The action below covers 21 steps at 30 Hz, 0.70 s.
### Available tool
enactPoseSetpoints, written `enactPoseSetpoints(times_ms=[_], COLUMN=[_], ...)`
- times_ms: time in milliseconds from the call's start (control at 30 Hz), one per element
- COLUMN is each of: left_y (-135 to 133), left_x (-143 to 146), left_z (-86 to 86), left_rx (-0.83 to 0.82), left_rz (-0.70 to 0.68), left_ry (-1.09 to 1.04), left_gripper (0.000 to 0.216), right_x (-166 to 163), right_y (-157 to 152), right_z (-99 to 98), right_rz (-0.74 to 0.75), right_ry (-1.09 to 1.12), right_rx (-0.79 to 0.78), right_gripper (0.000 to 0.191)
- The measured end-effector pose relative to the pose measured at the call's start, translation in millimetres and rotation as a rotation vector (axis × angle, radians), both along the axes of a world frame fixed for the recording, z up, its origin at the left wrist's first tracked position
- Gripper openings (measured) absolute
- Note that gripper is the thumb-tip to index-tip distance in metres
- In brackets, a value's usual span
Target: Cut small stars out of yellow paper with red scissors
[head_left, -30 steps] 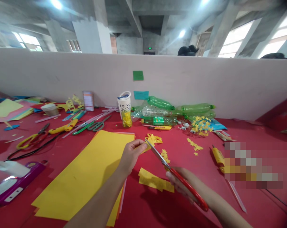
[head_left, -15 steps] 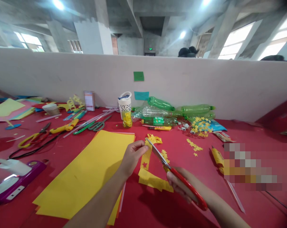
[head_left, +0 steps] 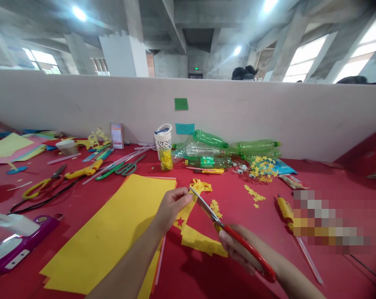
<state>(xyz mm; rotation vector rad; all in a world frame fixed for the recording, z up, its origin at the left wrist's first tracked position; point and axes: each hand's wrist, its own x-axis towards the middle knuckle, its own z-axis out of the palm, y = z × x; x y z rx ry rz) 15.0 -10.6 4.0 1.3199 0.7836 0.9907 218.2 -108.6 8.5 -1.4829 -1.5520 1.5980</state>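
Note:
My left hand [head_left: 172, 207] pinches a yellow paper strip [head_left: 181, 219] that has a star-shaped hole near its lower end. In my right hand [head_left: 238, 245] are red-handled scissors [head_left: 245, 249], their blades pointing up and left with the tips at the strip beside my left fingertips. Their blades look closed or nearly so. Below lies another yellow paper piece [head_left: 203, 242]. Yellow cut-out scraps [head_left: 202, 185] rest just beyond the tips, and a small heap of paper stars [head_left: 216, 208] sits behind the blades. Left of my hand is a stack of yellow sheets [head_left: 113, 232].
Plastic bottles [head_left: 209, 150], a paper cup [head_left: 163, 141] and a yellow cutter [head_left: 213, 170] stand or lie by the back partition. More stars [head_left: 262, 168] and a glue gun [head_left: 285, 209] are at right. Scissors [head_left: 40, 187] and a purple power strip [head_left: 29, 245] lie left.
The strip's lower end has swung left, toward the yellow sheets. Both hands stay nearly in place, the left still pinching the strip and the right still holding the scissors. The view has tilted slightly.

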Motion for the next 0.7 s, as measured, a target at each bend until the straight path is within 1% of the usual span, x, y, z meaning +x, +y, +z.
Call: enactPoseSetpoints(times_ms=[167, 367, 567, 700], left_y=[1.8, 2.4, 2.3, 1.6], left_x=[-2.5, -2.7, -1.7, 0.0], left_z=[1.5, 2.1, -1.9, -2.2], left_rx=[0.043, 0.0, 0.015, 0.004], left_rz=[-0.012, -0.019, 0.017, 0.039], left_ry=[0.016, 0.038, 0.01, 0.005], left_gripper=[0.027, 0.03, 0.027, 0.027], right_x=[-1.7, -3.7, -6.3, -7.2], right_y=[-0.8, -1.8, -2.3, -2.4], right_z=[1.3, 2.1, 5.6, 5.7], right_rz=[-0.002, -0.019, -0.021, -0.03], right_ry=[0.012, 0.0, 0.001, 0.014], right_rx=[0.011, 0.008, 0.041, 0.004], right_gripper=[0.045, 0.046, 0.045, 0.049])
